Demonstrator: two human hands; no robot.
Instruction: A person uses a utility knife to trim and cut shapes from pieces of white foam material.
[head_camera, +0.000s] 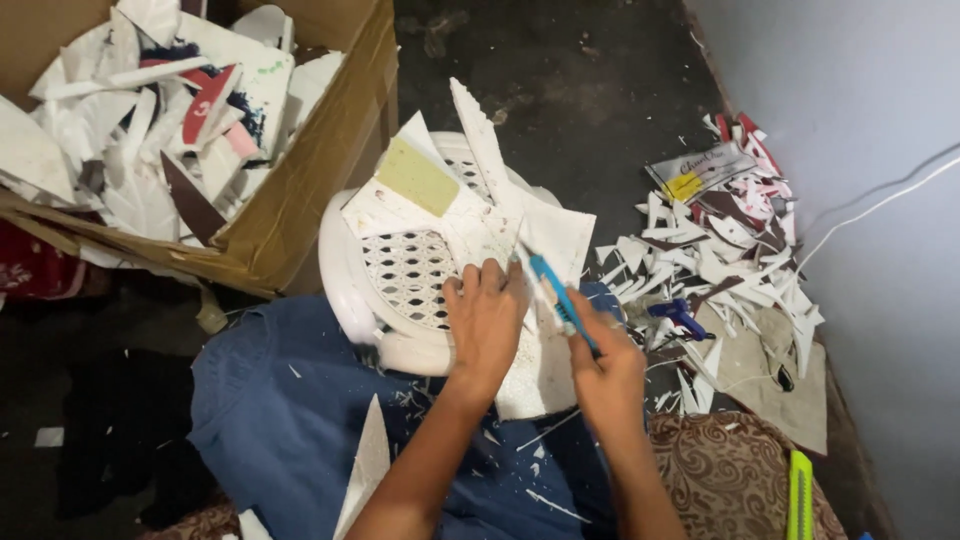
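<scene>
Nearest, the right hand (607, 365) grips a blue utility knife (556, 293), blade on a white foam sheet (545, 250) that the left hand (485, 318) presses flat, fingers spread, atop a white plastic stool (400, 270). Right of it lies a heap of cut white scraps (720, 250), so much trimming looks done. Far left, a cardboard box (300, 190) remains full of pieces.

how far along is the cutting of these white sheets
Done, it seems: a heap of cut white offcuts lies on the floor by the wall. In hand: the left hand presses a white sheet onto the white plastic stool while the right hand draws a blue utility knife along it. Left: the cardboard box is piled with more sheet pieces.
</scene>
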